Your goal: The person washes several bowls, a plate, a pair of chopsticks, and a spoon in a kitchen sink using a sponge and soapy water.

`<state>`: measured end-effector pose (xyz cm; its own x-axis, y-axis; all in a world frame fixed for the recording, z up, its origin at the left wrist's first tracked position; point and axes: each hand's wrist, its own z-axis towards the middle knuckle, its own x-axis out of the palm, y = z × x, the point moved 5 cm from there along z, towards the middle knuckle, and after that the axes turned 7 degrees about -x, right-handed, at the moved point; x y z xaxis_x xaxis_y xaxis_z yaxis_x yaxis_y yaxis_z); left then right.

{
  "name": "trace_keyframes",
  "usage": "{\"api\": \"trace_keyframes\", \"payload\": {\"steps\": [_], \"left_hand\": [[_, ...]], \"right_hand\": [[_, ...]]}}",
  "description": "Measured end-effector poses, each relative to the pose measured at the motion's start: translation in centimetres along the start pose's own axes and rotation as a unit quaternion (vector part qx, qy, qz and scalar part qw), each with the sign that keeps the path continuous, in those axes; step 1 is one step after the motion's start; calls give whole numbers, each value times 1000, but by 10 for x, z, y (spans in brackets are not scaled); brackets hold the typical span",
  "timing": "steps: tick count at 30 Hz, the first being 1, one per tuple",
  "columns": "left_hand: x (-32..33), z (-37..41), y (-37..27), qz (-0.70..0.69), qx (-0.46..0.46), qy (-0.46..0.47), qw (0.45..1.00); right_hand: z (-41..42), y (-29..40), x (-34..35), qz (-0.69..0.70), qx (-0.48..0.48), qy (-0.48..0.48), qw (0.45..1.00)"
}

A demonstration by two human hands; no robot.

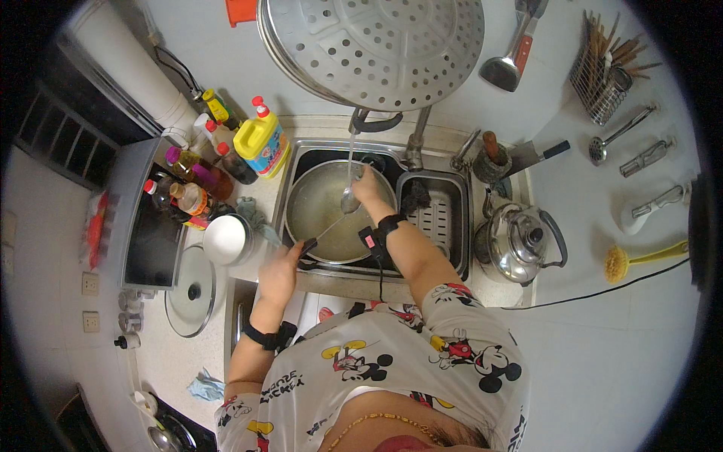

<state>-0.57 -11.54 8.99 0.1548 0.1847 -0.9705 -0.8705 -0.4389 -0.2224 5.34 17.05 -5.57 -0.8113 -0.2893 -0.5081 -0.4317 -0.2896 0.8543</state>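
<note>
A wide metal pan (316, 198) sits in the left basin of the sink, with cloudy liquid in it. My left hand (279, 274) grips the dark handle of a long metal ladle (349, 202), whose bowl is over the pan. Water runs from the faucet (417, 148) in a thin stream onto the ladle's bowl. My right hand (366, 183) is at that bowl, beside the stream; its fingers are partly hidden, so I cannot tell whether they grip it.
White bowls (226, 240), a cloth (252, 213), sauce bottles and a yellow detergent jug (262, 144) stand left of the sink. A glass lid (192, 311) lies nearby. Right are a drain basket (438, 220), steel kettle (517, 243), mortar (491, 161) and cleaver (522, 158). A perforated steamer tray (378, 51) hangs above.
</note>
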Motion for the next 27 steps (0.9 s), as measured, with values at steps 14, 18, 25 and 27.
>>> {"api": "trace_keyframes", "payload": {"steps": [14,18,25,27], "left_hand": [[34,10,11,-547,-241,312,738],[41,13,4,-518,-214,291,775],[31,11,3,-467,-198,265,820],[27,8,14,-417,-158,220,868]], "right_hand": [[-43,-23,44,613,339,-7,713],[-58,-23,74,662,375,88,644],[-39,-15,35,451,274,22,849],[-41,23,-5,262,234,22,936]]}}
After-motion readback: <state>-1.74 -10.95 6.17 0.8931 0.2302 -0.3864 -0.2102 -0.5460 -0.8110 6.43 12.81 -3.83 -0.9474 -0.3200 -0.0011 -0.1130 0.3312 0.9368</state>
